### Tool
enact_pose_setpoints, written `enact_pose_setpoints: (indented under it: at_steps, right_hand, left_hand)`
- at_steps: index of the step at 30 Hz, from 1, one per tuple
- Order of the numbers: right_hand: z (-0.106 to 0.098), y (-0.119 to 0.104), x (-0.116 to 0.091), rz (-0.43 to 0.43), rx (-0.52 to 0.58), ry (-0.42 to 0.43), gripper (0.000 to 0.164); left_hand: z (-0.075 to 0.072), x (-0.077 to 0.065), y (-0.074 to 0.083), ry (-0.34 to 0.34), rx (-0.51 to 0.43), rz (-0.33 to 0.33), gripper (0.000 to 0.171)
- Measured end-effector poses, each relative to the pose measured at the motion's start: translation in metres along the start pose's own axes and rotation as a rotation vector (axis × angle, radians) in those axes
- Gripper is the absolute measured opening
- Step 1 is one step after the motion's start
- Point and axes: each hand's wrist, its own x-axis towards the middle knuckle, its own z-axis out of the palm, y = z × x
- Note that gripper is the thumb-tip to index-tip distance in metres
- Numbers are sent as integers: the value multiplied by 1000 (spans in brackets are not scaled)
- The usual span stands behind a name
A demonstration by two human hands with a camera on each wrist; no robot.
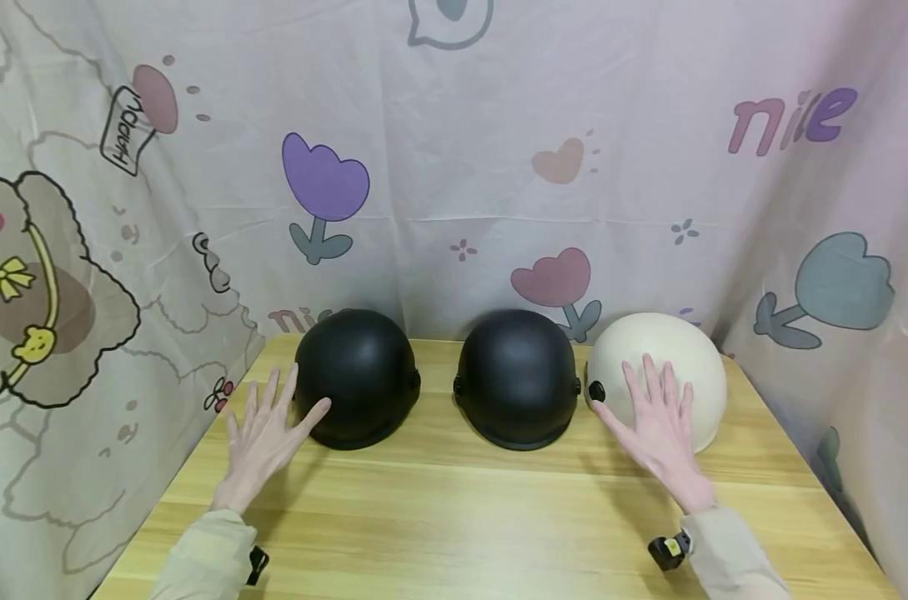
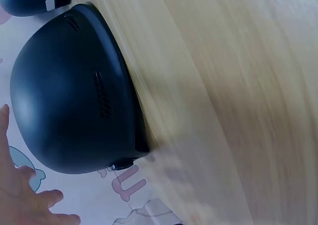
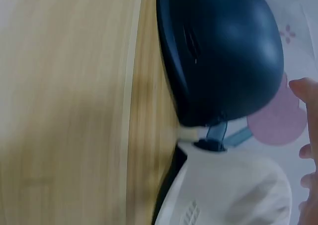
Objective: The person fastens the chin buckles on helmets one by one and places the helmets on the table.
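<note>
Three helmets stand in a row near the back of the wooden table. A black helmet (image 1: 359, 375) is at the left, another black helmet (image 1: 517, 379) in the middle, and a cream-white helmet (image 1: 611, 346) at the right. My left hand (image 1: 264, 437), fingers spread, is in front of the left helmet's near left side; in the left wrist view that helmet (image 2: 69, 96) shows vent slots. Before the white helmet is my right hand (image 1: 662, 429), spread too. The right wrist view shows a gap between its fingers (image 3: 310, 111) and the helmets. Neither hand holds anything.
The wood-grain table (image 1: 438, 517) reaches toward me in front of the helmets. A printed cloth curtain (image 1: 454, 167) with flowers and cartoon figures hangs behind the table and along both sides. Small black cameras sit at my wrists, the right one (image 1: 669, 550) beside its sleeve.
</note>
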Motion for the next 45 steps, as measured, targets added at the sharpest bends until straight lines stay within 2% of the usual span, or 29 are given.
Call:
enact_pose_setpoints:
  at_steps: [5,13,22,27,31,38,45]
  right_hand:
    - [7,-17,4,-29,22,5,84]
    - [13,-43,15,-20,164,-33,85]
    - [24,-76,24,-98,258,-6,79]
    - [28,-94,26,-119,360,-43,79]
    - [33,-107,29,-151,428,-70,78]
    - [41,-129,33,-220,513,-81,77]
    - [48,-148,38,-234,569,-165,78]
  left_hand:
    - [3,2,1,1,-53,-17,90]
    - [6,4,4,40,-127,-45,87]
    - [9,7,8,78,-318,-86,82]
    - [10,7,8,52,-454,-142,83]
    - [11,7,7,38,-522,-184,83]
    - [12,8,4,33,-600,-166,84]
    - [15,10,1,22,-701,-176,86]
